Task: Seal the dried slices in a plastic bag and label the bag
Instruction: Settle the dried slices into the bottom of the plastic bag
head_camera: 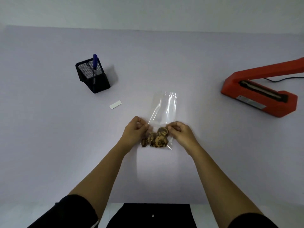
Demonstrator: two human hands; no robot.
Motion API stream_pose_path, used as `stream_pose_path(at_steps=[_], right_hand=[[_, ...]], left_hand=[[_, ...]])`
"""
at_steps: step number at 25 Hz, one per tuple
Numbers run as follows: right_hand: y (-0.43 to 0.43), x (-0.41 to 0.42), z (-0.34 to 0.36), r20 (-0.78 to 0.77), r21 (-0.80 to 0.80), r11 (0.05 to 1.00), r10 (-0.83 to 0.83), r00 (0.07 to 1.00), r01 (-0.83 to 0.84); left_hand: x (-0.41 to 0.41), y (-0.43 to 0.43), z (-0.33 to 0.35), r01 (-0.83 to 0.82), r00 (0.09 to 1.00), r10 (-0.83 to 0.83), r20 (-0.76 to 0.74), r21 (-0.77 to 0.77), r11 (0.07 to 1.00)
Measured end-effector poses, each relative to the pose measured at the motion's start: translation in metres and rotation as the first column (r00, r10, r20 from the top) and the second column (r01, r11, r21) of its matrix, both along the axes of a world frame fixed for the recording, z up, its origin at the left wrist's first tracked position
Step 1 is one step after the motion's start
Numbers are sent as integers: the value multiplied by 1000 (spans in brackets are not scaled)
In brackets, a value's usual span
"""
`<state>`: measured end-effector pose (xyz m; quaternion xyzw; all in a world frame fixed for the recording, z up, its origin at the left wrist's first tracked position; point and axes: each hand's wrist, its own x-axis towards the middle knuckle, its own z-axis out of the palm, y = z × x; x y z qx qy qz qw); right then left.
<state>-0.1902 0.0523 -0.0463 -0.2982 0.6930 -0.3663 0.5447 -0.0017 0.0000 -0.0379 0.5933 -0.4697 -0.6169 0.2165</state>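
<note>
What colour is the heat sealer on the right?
Orange-red, with a black sealing strip along the heat sealer; the head view shows it clearly.

Pretty plain setup tbh. The counter (49, 137) is one big flat surface in a pale lilac-grey, matte and uniform, filling nearly the whole view. Its far edge runs straight along a plain off-white wall (148, 10) at the top. Lighting is dim and soft, a bit brighter on the middle of the counter toward the near edge, darker out at the sides. Shadows look faint and blurry.
</note>
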Motion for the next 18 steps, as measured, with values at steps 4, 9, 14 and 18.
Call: stream_pose_path(at_steps=[4, 9, 14, 18], right_hand=[[5, 1, -9, 47, -42, 997, -60, 997, 62], [-13, -3, 20, 80, -75, 990, -113, 990, 119], [-6, 9, -4, 49, 24, 999, -28, 998, 26], [-5, 3, 3, 140, 40, 999, 2, 990, -7]], left_hand=[[4, 4, -9, -7, 991, 12, -131, 41, 999], [-3, -10, 25, 37, 993, -42, -106, -54, 998], [-2, 2, 3, 58, 998, -57, 28, -13, 998], [4, 4, 6, 78, 997, -77, -26, 35, 996]])
